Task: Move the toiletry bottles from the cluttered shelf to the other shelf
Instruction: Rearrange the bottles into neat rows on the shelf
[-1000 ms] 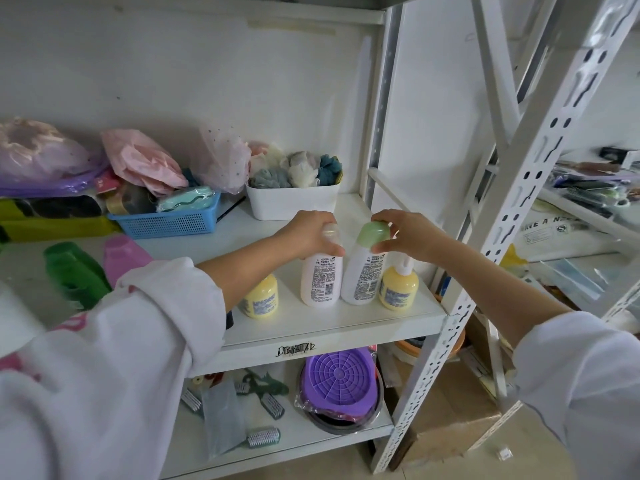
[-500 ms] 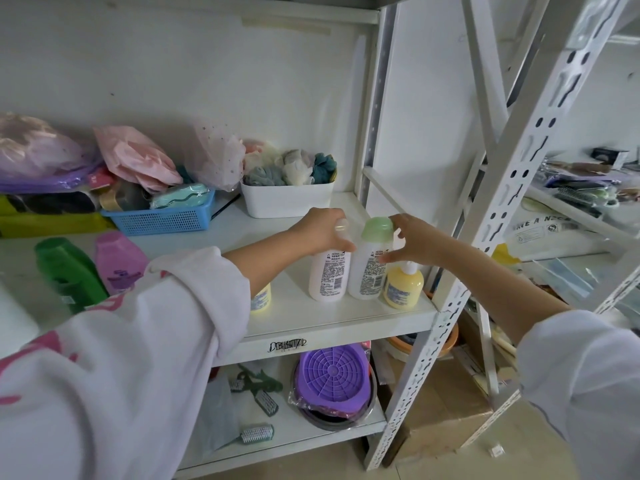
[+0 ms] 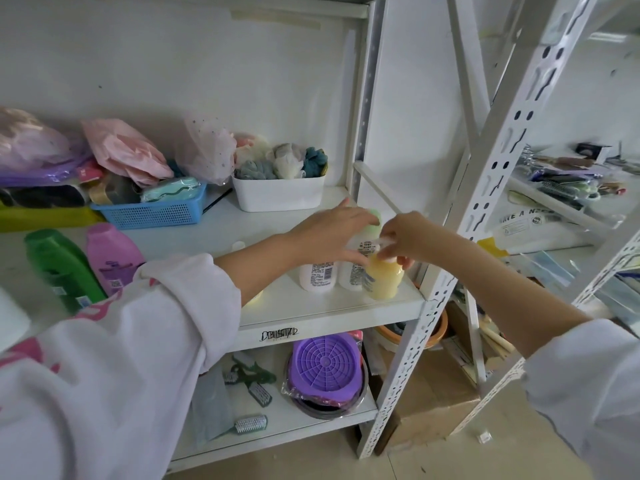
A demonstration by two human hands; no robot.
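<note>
Head view: the right hand has shifted from the green-capped bottle to the yellow pump bottle, grip clamped on its pump, near the shelf edge. The left hand now spreads loosely over both white bottles, so lifting looks imminent.

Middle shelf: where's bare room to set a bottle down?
Free: the strip of shelf between the blue basket, white bin and left forearm. Crowded: the front right corner, with white bottles and yellow bottle under both hands.
</note>
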